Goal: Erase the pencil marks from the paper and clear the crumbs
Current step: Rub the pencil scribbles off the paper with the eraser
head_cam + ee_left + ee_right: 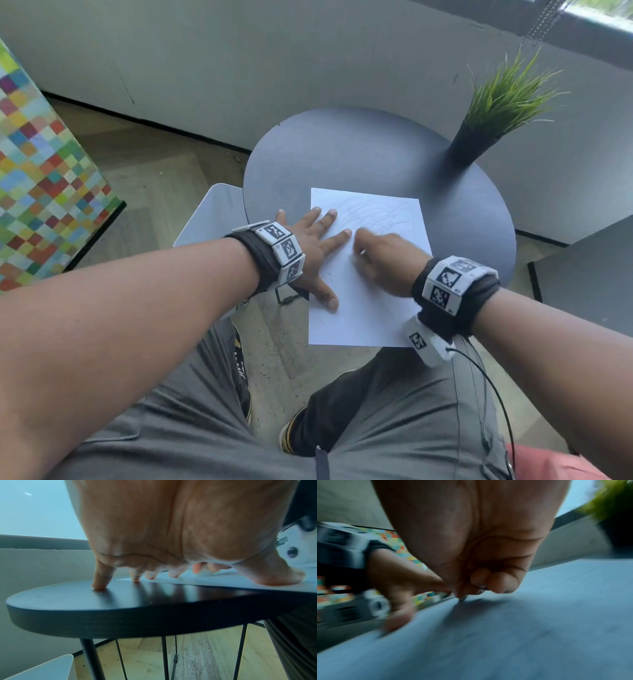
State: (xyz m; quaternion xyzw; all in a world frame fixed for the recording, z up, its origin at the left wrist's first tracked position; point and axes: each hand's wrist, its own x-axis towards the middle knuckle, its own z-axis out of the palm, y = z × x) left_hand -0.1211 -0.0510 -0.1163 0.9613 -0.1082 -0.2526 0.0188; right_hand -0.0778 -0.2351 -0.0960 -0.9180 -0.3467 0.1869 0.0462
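A white paper (363,308) lies on the round dark table (359,154), its near end hanging over the edge. Faint pencil scribbles (376,212) cover its far half. My left hand (318,240) lies flat with spread fingers on the paper's left edge, thumb (281,577) on the sheet (223,584) and little finger (101,580) on the table (102,612). My right hand (383,260) is curled at mid-sheet and pinches a small eraser (462,599), whose grey tip touches the paper (522,635). The fingers (501,582) hide most of the eraser.
A tall dark vase with green grass (493,113) stands at the table's far right. A white bin (209,219) sits on the floor left of the table. My knees are below the paper's overhang. A multicoloured checked block (44,178) is at the left.
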